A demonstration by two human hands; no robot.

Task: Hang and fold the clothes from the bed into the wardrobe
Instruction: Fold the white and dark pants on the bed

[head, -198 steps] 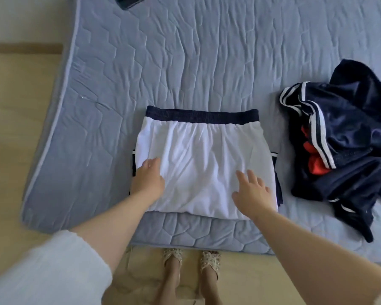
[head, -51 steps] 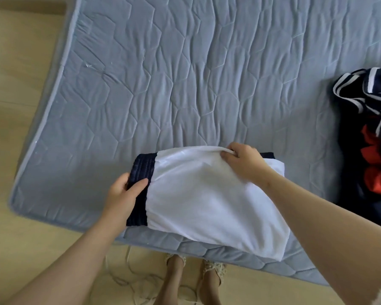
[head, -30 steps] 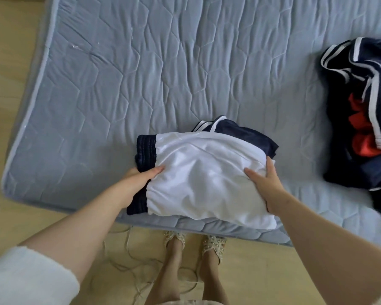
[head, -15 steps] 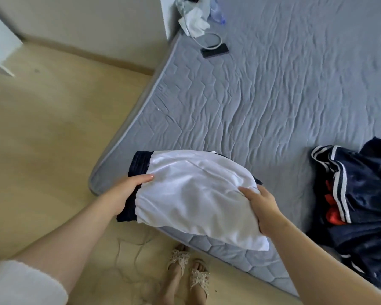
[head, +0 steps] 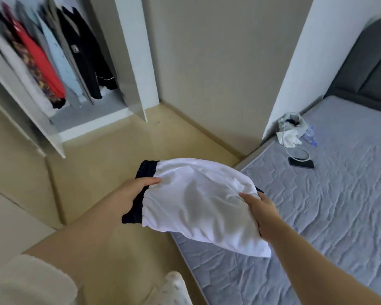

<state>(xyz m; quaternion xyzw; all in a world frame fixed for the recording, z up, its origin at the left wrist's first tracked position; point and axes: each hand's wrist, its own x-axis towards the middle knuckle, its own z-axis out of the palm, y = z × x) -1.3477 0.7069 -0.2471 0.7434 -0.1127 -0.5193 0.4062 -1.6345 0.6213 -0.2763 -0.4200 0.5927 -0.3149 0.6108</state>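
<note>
Folded garment [head: 198, 205]: left fingers [head: 151, 180] and right fingers [head: 248, 196] grip its ends (over mattress [head: 317, 216] edge).

No legible writing in view

A small pale badge [head: 74, 48] on the chest of a black jacket [head: 84, 60], which hangs in the open wardrobe [head: 132, 51], is the only mark that looks like a label. It is too blurred to read. On the bed [head: 339, 205], a clear plastic bottle [head: 310, 134] is too small and soft in focus for any lettering to be made out. The dark phone [head: 301, 164] lying near it shows a blank face.
</note>
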